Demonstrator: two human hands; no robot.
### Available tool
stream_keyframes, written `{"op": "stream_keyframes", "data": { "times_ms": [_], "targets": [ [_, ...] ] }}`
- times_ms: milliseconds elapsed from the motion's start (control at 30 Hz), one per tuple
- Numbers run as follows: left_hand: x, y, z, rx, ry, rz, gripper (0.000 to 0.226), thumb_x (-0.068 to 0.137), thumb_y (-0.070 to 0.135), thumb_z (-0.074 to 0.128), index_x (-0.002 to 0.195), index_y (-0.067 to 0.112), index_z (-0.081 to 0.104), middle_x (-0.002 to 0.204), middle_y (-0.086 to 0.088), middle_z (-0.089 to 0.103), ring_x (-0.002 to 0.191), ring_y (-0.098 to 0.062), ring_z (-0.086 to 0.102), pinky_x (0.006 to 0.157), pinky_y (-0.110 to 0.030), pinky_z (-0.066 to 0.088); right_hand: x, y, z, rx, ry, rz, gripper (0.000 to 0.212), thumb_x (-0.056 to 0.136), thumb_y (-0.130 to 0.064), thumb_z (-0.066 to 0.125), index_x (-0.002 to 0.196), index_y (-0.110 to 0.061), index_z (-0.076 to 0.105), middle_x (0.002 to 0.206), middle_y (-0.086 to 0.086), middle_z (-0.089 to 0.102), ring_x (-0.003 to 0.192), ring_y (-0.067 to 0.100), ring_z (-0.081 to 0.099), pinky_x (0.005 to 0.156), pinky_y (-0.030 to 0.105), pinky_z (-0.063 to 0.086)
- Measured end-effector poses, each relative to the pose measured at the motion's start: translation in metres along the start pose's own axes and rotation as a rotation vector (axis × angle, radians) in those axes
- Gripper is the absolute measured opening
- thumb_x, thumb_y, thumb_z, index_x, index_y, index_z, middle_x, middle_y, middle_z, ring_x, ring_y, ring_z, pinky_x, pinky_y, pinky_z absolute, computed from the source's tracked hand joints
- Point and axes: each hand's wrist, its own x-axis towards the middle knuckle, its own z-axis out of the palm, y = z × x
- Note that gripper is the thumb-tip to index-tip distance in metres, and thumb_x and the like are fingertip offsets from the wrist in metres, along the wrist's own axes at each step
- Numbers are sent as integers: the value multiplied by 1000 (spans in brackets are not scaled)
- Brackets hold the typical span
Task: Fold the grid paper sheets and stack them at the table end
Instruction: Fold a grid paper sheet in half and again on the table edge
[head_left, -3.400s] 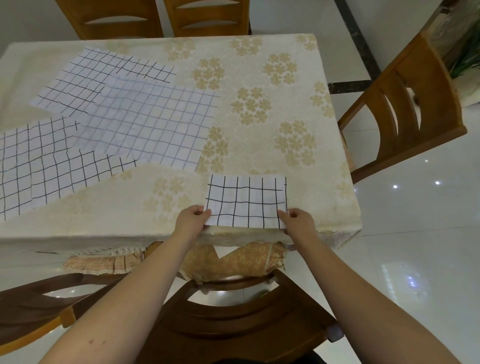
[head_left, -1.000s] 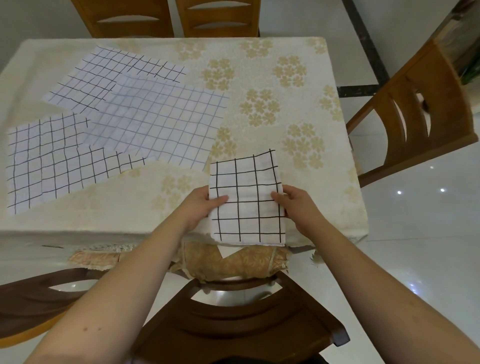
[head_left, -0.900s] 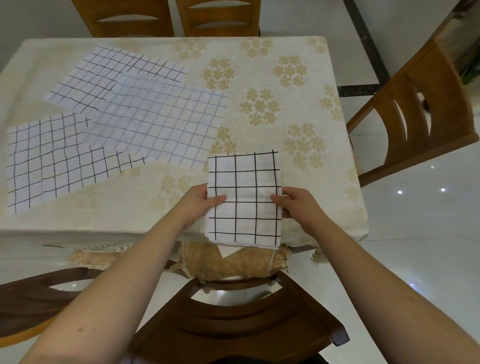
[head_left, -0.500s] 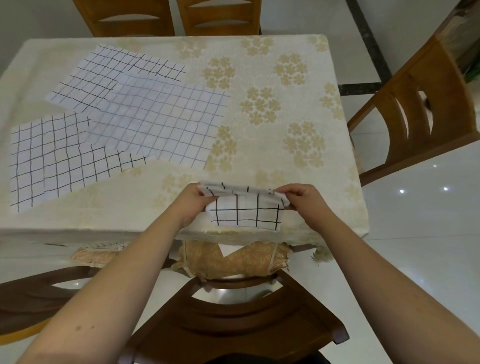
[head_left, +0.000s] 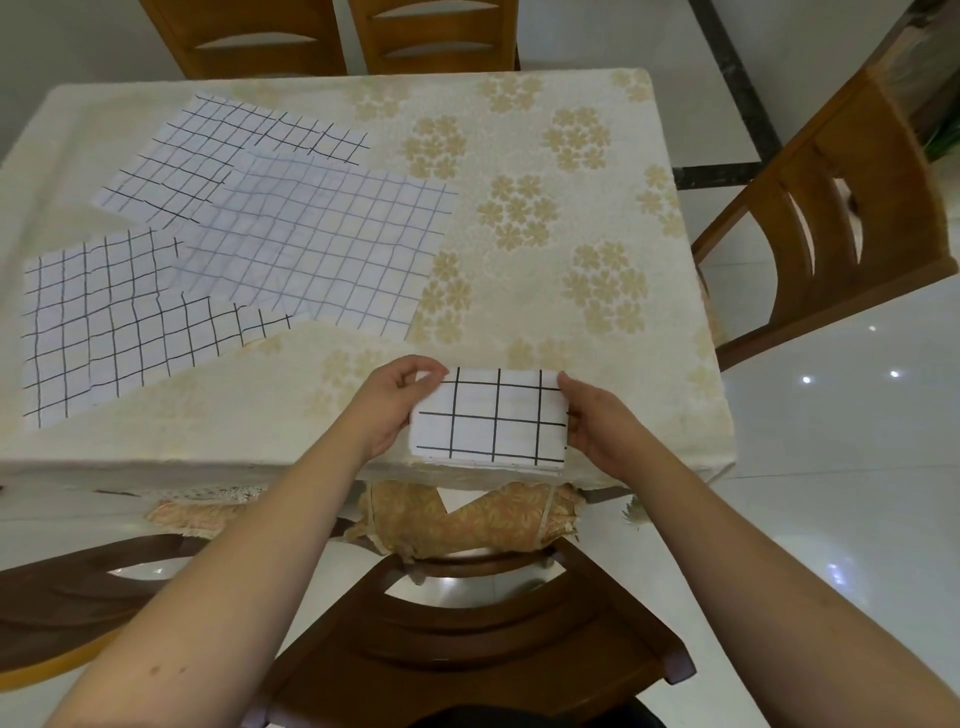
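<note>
1. Nearest the camera, a dark chair (head_left: 467, 639) stands just below the table's near edge. Its seat is cut off by the bottom of the picture, and a floral cushion (head_left: 467, 514) shows only in part under the hanging cloth.
2. The folded sheet (head_left: 491, 415) lies at the table's near edge, right of centre, its lower layers peeping out along the bottom.
3. The left hand (head_left: 389, 402) pinches the sheet's left end, thumb on top and fingers curled. The sheet's upper left corner is hidden behind those fingers.
4. The right hand (head_left: 597, 421) grasps the right end, thumb over the top face. The fingers underneath cannot be seen.
5. Half a second ago the top half was curling over towards the person. Now it lies flat, and the sheet is about half as deep as a second ago.
6. The table (head_left: 545, 249) has bare floral cloth just beyond the sheet and all along its right side up to the far edge.
7. On the table's left half, several unfolded sheets (head_left: 311, 244) overlap, so their count is hard to make out. They lie as they did before.
8. A chair (head_left: 841, 218) stands off the table's right edge, and two more (head_left: 343, 36) at its far edge are cut off by the frame.
</note>
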Motion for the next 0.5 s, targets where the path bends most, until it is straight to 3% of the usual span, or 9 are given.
{"op": "stream_keyframes", "data": {
  "times_ms": [33,100,167,233,333,433,500],
  "targets": [
    [1,-4,0,51,9,34,12,94,13,61,105,11,66,84,-4,67,76,-9,68,51,-14,42,-2,2,2,-36,-4,3,33,96,-31,56,118,-8,63,110,9,72,100,24,69,80,37,57],
    [3,-11,-4,132,-9,79,28,87,17,70,112,29,66,120,-15,64,119,-25,57,80,-24,51,-4,6,5,-98,31,-4,29,93,-24,61,117,-7,64,107,8,73,97,22,70,76,34,58],
    [2,-13,-6,161,-10,87,42,85,16,72,117,41,62,126,-11,61,125,-21,53,99,-33,48,-3,8,6,-121,74,-17,27,93,-17,62,117,-6,64,104,6,73,93,20,71,72,31,58],
    [-3,-11,-2,104,12,63,48,86,13,71,123,42,57,115,-4,64,113,-9,60,91,-28,51,-3,9,6,-113,94,-36,24,93,-14,62,116,-7,64,103,5,73,91,19,71,70,29,59],
    [-9,-13,4,-111,-36,-91,46,89,16,67,132,24,53,109,-10,72,103,-25,68,83,-40,57,-4,9,3,-104,97,-81,21,93,-13,60,114,-10,65,104,7,73,94,21,71,72,31,59],
    [-17,-20,9,60,-78,-165,30,90,21,66,119,13,64,103,-5,75,90,-22,72,66,-27,57,-6,7,-1,-102,120,-110,20,93,-14,61,112,-12,67,105,8,73,95,22,71,73,33,59],
    [-20,-25,13,73,-48,-150,24,91,21,65,112,11,68,99,-5,75,90,-23,72,69,-27,56,-7,6,-4,-114,131,-115,23,92,-16,63,115,-11,66,105,8,73,95,22,71,75,34,59]
  ]
}}
